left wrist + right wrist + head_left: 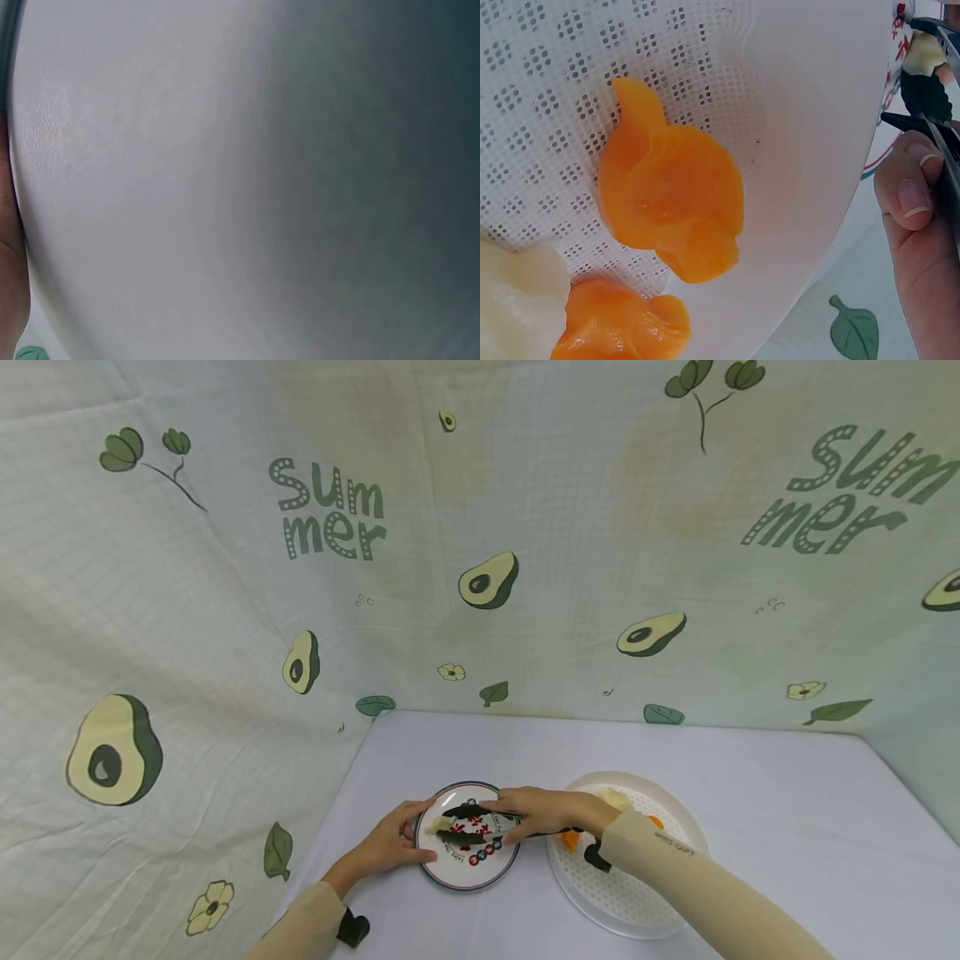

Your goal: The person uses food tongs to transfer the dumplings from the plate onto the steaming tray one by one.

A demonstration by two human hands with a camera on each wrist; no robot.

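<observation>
Orange dumplings (671, 206) fill the near part of the right wrist view, lying in a white perforated tray (810, 112); a second orange piece sits below the first, touching a pale dumpling (517, 300) at the lower left corner. At the right edge of that view the right hand (919, 247) shows a thumb and curled fingers closed around dark tongs (926, 97), whose tips meet a pale dumpling over the rim of a patterned plate.

From the head view, the right hand (543, 810) reaches leftward from the tray (675, 860) across to the small round plate (468, 868), which has a dark rim and red and dark marks on its face. Its grip is clamped on the tongs (468, 825), whose dark arms lie across the plate with a pale dumpling (437, 823) at their left end, over the plate's left part. The left hand (393, 843) rests against the plate's left edge, fingers lying relaxed along the rim, with the thumb at the near side; its grip is apart.

Plate and tray sit side by side on a white table (787, 827), plate to the left. Behind hangs a pale cloth printed with avocados (487, 581).

The left wrist view shows only a blurred grey-white surface.
</observation>
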